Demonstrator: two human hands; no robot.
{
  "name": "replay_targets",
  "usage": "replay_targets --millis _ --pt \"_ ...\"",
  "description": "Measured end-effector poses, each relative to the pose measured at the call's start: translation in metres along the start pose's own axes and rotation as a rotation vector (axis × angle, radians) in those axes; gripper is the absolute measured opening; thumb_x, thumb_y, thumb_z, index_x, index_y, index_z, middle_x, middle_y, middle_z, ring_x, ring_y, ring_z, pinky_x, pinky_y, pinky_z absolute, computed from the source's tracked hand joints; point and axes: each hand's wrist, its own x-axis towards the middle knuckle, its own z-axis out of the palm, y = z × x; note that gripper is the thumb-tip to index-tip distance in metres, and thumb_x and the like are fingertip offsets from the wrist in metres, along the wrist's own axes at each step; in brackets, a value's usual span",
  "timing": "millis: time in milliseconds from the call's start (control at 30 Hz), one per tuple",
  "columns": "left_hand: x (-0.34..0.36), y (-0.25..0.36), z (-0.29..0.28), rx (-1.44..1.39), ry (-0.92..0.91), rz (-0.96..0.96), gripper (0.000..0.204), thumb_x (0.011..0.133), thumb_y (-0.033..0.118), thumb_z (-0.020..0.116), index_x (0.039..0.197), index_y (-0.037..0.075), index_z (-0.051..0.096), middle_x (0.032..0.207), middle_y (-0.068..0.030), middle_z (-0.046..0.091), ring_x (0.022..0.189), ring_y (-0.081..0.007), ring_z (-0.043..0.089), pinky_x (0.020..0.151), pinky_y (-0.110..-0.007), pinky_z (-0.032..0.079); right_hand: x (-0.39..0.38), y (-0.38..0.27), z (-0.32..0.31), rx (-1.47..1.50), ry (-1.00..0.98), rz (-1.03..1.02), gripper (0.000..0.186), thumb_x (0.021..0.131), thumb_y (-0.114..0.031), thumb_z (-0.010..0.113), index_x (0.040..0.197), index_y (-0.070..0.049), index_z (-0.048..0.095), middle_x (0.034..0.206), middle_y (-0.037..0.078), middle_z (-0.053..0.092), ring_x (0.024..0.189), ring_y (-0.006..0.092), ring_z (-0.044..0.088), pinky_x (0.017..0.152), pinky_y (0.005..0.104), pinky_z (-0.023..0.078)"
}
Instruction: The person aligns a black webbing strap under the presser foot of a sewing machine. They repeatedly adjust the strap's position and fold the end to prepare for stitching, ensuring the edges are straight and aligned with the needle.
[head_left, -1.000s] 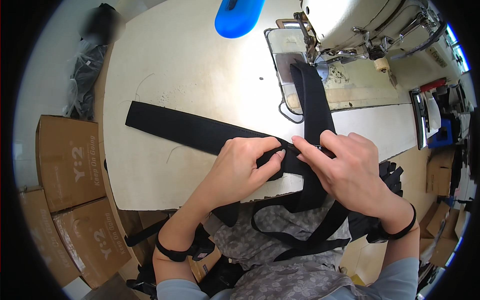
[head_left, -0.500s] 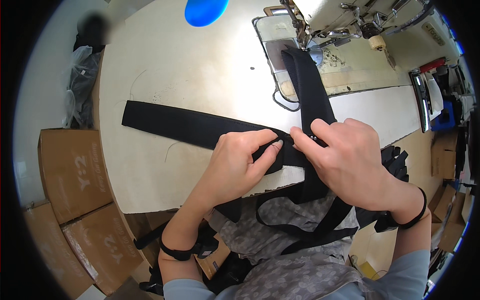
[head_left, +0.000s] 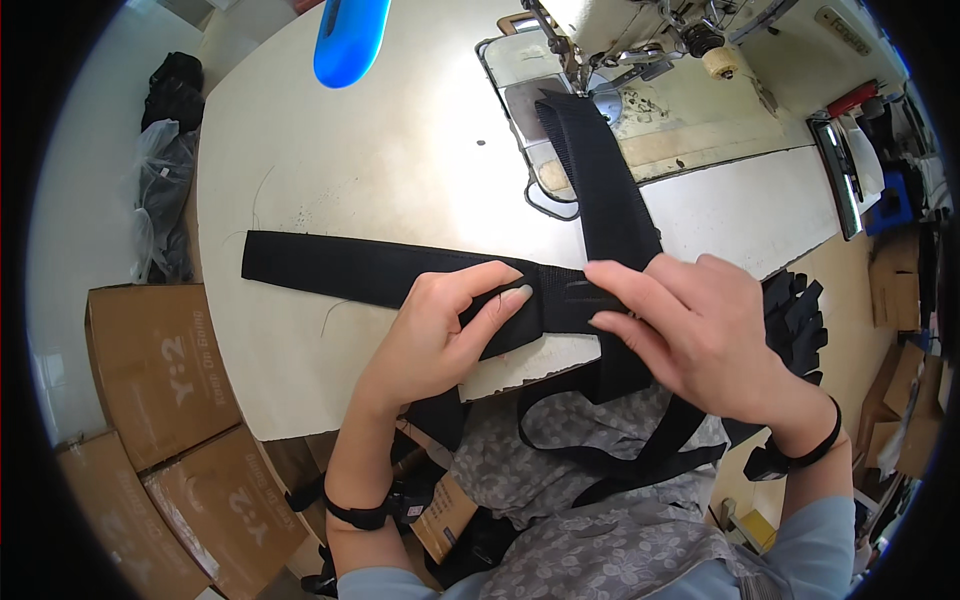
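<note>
My left hand [head_left: 435, 335] is closed in a pinch on a folded part of a long black strap [head_left: 320, 260] lying across the sewing table. Just right of it, my right hand [head_left: 700, 340] curls around a slim dark tool [head_left: 590, 292] over the strap, partly hidden by the fingers, its thumb below and index finger above. A second black strap [head_left: 610, 190] runs from under the sewing machine's presser foot, on its metal plate [head_left: 530, 110], down under my right hand. Loose black straps hang over the table's front edge onto my lap.
The sewing machine [head_left: 760, 60] fills the back right of the table [head_left: 280, 160]. A blue oblong object [head_left: 350, 40] sits at the back. Cardboard boxes [head_left: 160, 370] and bagged dark items [head_left: 165, 200] stand left. More black straps [head_left: 790, 320] are piled beyond the right edge.
My right thumb has dropped away from the index finger, showing more of the strap between my hands. The left pinch has pulled slightly left. The whole view has shifted a little.
</note>
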Motion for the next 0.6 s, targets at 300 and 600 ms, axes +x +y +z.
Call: replay_targets --millis 300,600 --pt "0.002 0.002 -0.006 -0.111 -0.073 -0.015 0.015 0.095 0.01 0.061 0.098 -0.005 0.061 0.074 -0.009 0.057 0.065 -0.009 0.043 0.058 -0.025 0.041 -0.006 -0.006 0.021 0.107 -0.064 -0.08 0.023 0.076 -0.018 0.071 0.097 -0.014 0.065 0.07 -0.001 0.046 0.057 0.0138 0.051 0.053 0.0301 0.035" --pt "0.001 0.003 -0.006 -0.083 -0.074 -0.006 0.015 0.094 0.01 0.061 0.098 -0.005 0.061 0.073 -0.0093 0.057 0.064 -0.01 0.043 0.058 -0.025 0.041 -0.004 -0.005 0.02 0.087 -0.121 -0.088 0.02 0.08 -0.023 0.072 0.097 -0.015 0.066 0.069 -0.001 0.045 0.057 0.0135 0.052 0.054 0.0305 0.035"
